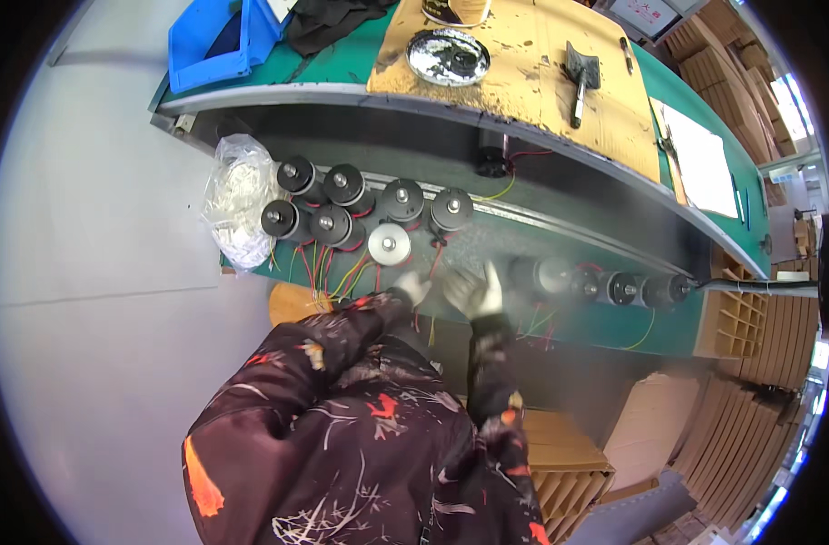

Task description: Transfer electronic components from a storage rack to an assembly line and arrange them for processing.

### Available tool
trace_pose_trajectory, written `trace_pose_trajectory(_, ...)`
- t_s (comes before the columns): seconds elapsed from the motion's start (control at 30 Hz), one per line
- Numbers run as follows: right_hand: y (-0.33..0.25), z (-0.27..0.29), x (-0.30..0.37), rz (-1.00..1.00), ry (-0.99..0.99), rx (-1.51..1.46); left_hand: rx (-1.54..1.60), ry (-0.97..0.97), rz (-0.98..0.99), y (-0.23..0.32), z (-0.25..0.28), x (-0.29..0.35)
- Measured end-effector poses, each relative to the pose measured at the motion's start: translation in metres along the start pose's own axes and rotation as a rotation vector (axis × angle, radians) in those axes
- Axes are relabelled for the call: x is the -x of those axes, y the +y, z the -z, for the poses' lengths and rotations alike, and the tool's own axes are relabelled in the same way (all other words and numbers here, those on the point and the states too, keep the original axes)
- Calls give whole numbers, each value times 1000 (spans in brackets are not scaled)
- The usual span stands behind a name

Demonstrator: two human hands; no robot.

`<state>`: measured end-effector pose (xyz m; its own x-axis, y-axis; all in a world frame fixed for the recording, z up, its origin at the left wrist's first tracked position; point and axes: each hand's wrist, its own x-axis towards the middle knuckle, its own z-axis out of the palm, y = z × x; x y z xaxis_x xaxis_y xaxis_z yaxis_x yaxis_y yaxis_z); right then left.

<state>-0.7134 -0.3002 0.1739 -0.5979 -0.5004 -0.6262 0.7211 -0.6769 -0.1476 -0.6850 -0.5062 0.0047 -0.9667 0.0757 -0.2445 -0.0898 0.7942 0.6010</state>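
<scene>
We work between the green bench's point(605, 327) front edge and the upper shelf point(337, 69); a stretch of bench top separates the left cluster of wired motors point(344, 185) from the row of motors point(620, 288) at right. Our blue bin point(205, 74) holds something dark, the clear plastic bag point(239, 204) whitish pieces, the round tin point(448, 84) black-and-white smears. Our right hand point(474, 291) is loosely spread, fingers blurred; we cannot tell whether our left hand point(414, 288), near the silver-topped motor point(389, 245), grips anything.
</scene>
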Motion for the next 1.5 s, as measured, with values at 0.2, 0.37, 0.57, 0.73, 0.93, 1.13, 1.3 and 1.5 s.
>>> trace_pose_trajectory(0.2,-63,-22,-133,196,84,-566,1770,-334,887,47,115,9)
trace_pose_trajectory(0.37,-15,-60,-101,266,224,-258,2105,-161,964,44,159,-13)
trace_pose_trajectory(0.57,58,29,-1,417,469,-391,1958,-233,1103,82,155,-15)
trace_pose_trajectory(0.73,128,76,124,522,551,-449,1796,-695,749,30,149,18)
trace_pose_trajectory(0.93,248,151,288,1227,408,-916,807,-858,737,-51,110,16)
trace_pose_trajectory(1.13,358,193,424,1658,765,-1229,33,-974,381,17,27,23)
trace_pose_trajectory(1.3,432,261,472,1809,1043,-1361,-771,-1281,-523,108,-113,11)
trace_pose_trajectory(1.5,439,310,500,1891,918,-1646,-387,-1596,-398,379,-249,204)
